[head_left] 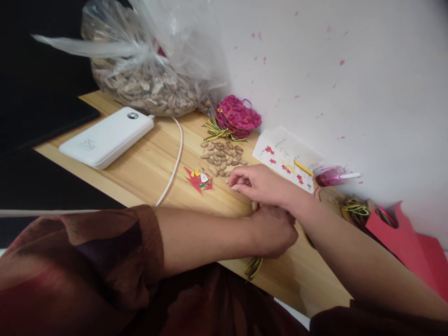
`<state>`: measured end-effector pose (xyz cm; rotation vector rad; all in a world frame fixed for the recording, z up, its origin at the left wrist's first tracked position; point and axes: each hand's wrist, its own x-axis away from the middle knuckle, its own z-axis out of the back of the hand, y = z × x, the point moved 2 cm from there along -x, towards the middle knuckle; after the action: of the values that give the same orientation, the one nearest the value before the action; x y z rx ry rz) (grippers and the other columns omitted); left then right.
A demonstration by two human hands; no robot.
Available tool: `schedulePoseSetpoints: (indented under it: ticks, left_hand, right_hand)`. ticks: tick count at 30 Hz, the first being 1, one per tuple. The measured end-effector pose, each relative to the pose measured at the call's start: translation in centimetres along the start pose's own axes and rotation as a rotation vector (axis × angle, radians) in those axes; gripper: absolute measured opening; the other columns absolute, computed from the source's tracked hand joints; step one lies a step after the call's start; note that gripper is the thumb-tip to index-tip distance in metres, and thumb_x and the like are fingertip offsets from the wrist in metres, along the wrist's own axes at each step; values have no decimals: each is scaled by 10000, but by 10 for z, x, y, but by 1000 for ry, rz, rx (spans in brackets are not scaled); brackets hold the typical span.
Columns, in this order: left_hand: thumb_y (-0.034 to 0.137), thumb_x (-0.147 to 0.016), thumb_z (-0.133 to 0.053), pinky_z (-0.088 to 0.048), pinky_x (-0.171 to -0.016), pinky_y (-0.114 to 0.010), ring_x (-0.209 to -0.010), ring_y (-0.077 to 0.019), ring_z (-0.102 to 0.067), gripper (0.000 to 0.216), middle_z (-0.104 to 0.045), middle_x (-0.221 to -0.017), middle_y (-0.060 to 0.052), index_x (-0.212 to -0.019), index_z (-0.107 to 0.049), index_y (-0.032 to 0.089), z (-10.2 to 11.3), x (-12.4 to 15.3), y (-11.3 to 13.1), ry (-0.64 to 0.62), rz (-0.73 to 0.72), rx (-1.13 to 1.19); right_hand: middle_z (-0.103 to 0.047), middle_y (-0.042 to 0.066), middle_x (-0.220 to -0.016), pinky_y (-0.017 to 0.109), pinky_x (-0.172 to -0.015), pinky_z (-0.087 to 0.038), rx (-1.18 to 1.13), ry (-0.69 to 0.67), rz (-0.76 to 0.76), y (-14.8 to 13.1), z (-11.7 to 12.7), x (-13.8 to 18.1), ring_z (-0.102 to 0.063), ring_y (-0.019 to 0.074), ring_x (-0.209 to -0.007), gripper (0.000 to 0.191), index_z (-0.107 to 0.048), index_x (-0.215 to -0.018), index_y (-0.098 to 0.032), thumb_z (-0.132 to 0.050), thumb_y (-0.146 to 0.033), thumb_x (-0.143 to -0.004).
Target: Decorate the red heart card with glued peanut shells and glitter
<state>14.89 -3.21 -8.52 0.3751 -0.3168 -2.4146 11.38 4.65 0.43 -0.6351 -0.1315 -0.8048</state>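
My right hand [257, 183] is over the wood tabletop at the right edge of a small pile of tan-brown nuts or shells [220, 156]. Its fingers are curled together, and whatever they may hold is hidden. Below it, my left hand [276, 232] is closed, knuckles up, partly under the right wrist. A bit of red and a pale nut-like piece show at its fingers; the rest is covered. Yellow-and-black cord ends [254, 268] stick out beneath the left hand. Left of the pile lie red paper scraps [199, 181] with yellow, white and green bits.
A clear plastic bag of shells [150, 88] and a white power bank [107, 137] with a white cable [177, 161] stand at left. Magenta shell-covered pieces [238, 116] rest near the wall. A sticker sheet [280, 154], pink paint cup [331, 177] and red bag [395, 233] are rightward.
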Motion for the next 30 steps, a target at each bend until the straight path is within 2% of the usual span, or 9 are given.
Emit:
schedulePoseSetpoints:
  ticks: [3,6,10,13,16,18,24,27,30]
  left_hand:
    - [212,-845,-640,-473,-971,-634,-1232,-436,-556,370,-622,-1382,-169,-1201,-736,177,3,2,0,-5,-16,7]
    - [214,-875,-607,-491,-948,-587,-1231,-416,-563,373,-606,-1407,-178,-1226,-724,170,17,7,-1,-36,-1,15]
    - [198,-884,-593,-495,-905,-533,-1218,-400,-572,372,-580,-1433,-207,-1227,-726,147,36,14,-1,-72,-23,-10]
    - [218,-868,-628,-457,-933,-517,-1206,-383,-557,293,-618,-1355,-218,-1110,-771,136,44,17,-2,19,-69,-55]
    - [234,-853,-646,-448,-872,-457,-1125,-352,-563,214,-663,-1213,-211,-968,-794,130,48,20,-4,97,-125,-62]
    - [233,-855,-641,-436,-842,-433,-1097,-346,-561,206,-674,-1159,-205,-940,-797,128,50,21,-5,111,-137,-51]
    - [247,-874,-628,-359,-989,-538,-1219,-397,-518,255,-694,-1206,-200,-1027,-796,132,52,20,-4,79,-152,-100]
    - [247,-881,-623,-351,-994,-543,-1202,-391,-531,237,-715,-1156,-195,-991,-799,134,51,21,-3,105,-156,-115]
    - [251,-871,-638,-351,-991,-546,-1165,-381,-554,221,-727,-1125,-189,-972,-797,136,50,21,-3,88,-166,-107]
  right_hand:
    - [-648,-25,-699,251,-671,-411,-1,5,-24,4,-1,1,-570,116,-652,77,-692,-899,-178,-657,-121,-860]
    - [-577,-58,-616,249,-646,-391,-23,11,-55,7,-2,4,-520,98,-582,63,-690,-906,-181,-667,-139,-865]
    - [-593,-59,-615,250,-622,-393,-59,24,-53,11,1,9,-534,103,-564,88,-693,-953,-190,-677,-190,-866]
    - [-669,-30,-691,255,-626,-422,-63,130,-28,15,9,11,-577,117,-597,89,-698,-942,-197,-662,-229,-867]
    - [-710,2,-759,266,-669,-455,-10,292,-41,24,18,12,-625,141,-679,56,-702,-862,-196,-652,-219,-849]
    - [-719,12,-777,275,-693,-468,33,329,-72,31,19,12,-641,152,-709,53,-703,-839,-197,-650,-198,-837]
    - [-740,30,-886,281,-721,-479,95,303,-145,40,12,8,-658,156,-739,178,-714,-989,-192,-659,-160,-823]
    - [-744,37,-917,286,-728,-469,144,301,-159,38,11,7,-662,163,-763,216,-718,-1031,-189,-684,-171,-819]
    - [-746,40,-901,288,-725,-457,169,310,-167,36,9,5,-663,173,-783,175,-720,-1002,-188,-701,-199,-828]
